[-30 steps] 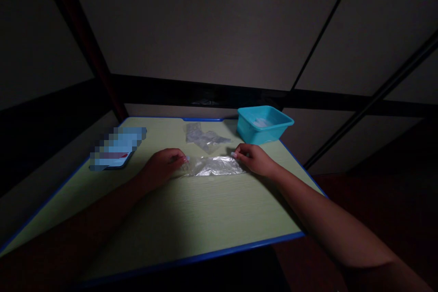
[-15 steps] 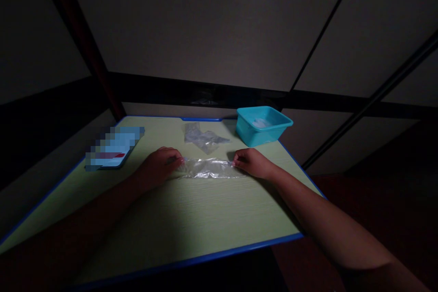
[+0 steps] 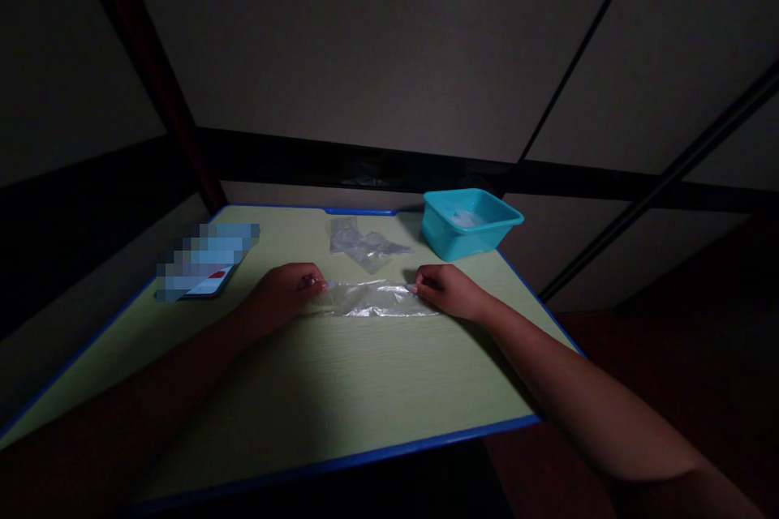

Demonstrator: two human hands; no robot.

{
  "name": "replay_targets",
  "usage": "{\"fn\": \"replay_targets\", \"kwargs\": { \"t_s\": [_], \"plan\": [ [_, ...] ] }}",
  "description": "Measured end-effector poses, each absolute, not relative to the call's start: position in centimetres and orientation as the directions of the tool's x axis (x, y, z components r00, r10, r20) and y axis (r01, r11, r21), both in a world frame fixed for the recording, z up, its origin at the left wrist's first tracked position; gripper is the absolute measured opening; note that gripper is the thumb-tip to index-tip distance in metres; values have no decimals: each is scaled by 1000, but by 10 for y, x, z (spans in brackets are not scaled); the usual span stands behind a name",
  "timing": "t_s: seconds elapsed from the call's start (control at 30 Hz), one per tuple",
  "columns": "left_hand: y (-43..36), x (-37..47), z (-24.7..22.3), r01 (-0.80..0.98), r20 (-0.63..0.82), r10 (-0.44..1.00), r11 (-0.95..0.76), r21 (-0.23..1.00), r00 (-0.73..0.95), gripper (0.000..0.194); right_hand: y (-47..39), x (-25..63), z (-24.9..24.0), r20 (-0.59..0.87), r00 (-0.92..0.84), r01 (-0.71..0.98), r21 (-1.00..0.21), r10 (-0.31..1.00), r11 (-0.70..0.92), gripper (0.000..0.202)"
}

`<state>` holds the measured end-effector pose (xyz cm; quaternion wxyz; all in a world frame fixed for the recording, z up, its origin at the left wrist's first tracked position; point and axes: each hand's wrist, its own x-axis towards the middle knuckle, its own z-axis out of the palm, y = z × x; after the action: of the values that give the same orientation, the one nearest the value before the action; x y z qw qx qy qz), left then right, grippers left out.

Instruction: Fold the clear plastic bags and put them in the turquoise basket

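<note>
A clear plastic bag [image 3: 377,300] lies stretched sideways, low over the pale green tabletop [image 3: 365,389]. My left hand [image 3: 293,289] pinches its upper left corner between thumb and fingers. At the upper right corner, my right hand [image 3: 447,289] grips the bag the same way. Just beyond the held bag, crumpled clear plastic bags [image 3: 368,246] rest on the table. Whether the held bag contains anything cannot be made out.
A turquoise basket [image 3: 466,237] with whitish, see-through material inside stands at the table's back right corner. On the left lies a phone-like device [image 3: 213,284], partly blurred out. Dark panelled walls [image 3: 353,40] rise behind the blue-edged table.
The whole view has shifted very slightly. Both hands keep their hold at nearly the same places, and the folds and shine of the bag differ a little.
</note>
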<state>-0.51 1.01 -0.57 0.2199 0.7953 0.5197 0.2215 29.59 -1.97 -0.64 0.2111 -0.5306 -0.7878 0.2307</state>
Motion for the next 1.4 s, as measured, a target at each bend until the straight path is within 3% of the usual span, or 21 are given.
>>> {"fn": "replay_targets", "kwargs": {
  "t_s": [0.5,0.87,0.97,1.03,1.1,1.17,1.23,1.4],
  "plan": [
    [14,-13,-2,804,181,943,-331,493,277,37,-19,296,-7,114,-330,780,-526,937,339,14],
    [18,-12,-4,771,232,944,-326,547,235,35,-18,294,-8,124,-281,806,-508,952,304,12],
    [14,-10,2,770,323,931,-329,547,168,35,-19,293,-7,131,-275,811,-500,952,303,12],
    [8,-8,8,775,445,864,-445,450,237,40,-20,293,-7,130,-276,814,-496,952,303,12],
    [-1,-6,11,719,493,742,-632,289,454,50,-20,292,-7,128,-275,816,-493,953,302,13],
    [-11,-2,11,595,398,614,-782,187,681,59,-19,292,-8,130,-276,820,-485,952,304,13],
    [-17,3,6,500,261,524,-852,158,811,64,-19,292,-8,134,-277,827,-471,951,307,14],
    [-18,6,-4,450,109,471,-877,170,876,70,-19,292,-8,117,-270,845,-446,956,293,13]
  ]
}}
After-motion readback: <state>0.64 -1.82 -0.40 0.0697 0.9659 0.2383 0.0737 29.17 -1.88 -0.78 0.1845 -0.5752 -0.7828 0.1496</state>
